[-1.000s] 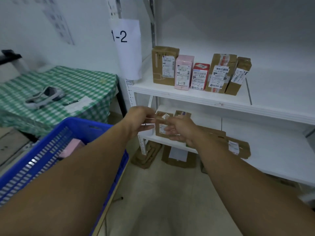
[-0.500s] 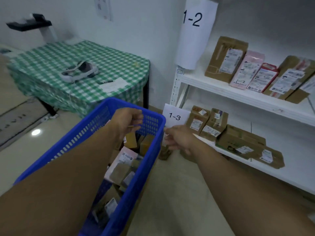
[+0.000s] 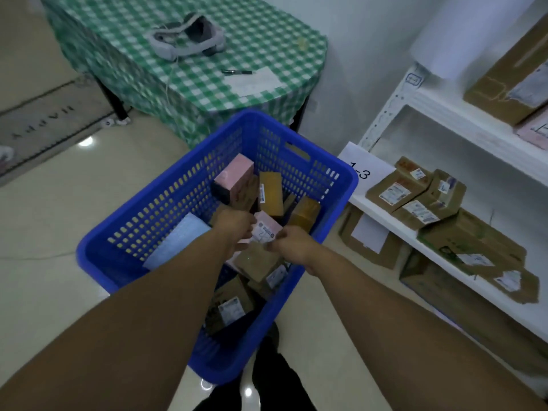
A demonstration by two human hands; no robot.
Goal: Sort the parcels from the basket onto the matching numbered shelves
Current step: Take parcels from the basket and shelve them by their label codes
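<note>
Picking from the basket (image 3: 166, 203): left hand (image 3: 234, 229) and right hand (image 3: 293, 247) touch a pink parcel (image 3: 267, 229), grip unclear. Next, lift it and read its number.

The blue basket (image 3: 98, 247) is open from above, its walls ringing the parcels (image 3: 269, 194); table (image 3: 207, 93) blocks twelve o'clock, shelf (image 3: 462, 120) three.

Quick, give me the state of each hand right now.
Left hand: holding the small pink labelled cardboard parcel over the blue plastic basket.
Right hand: fingers curled at the same parcel; grip cannot be told.
</note>
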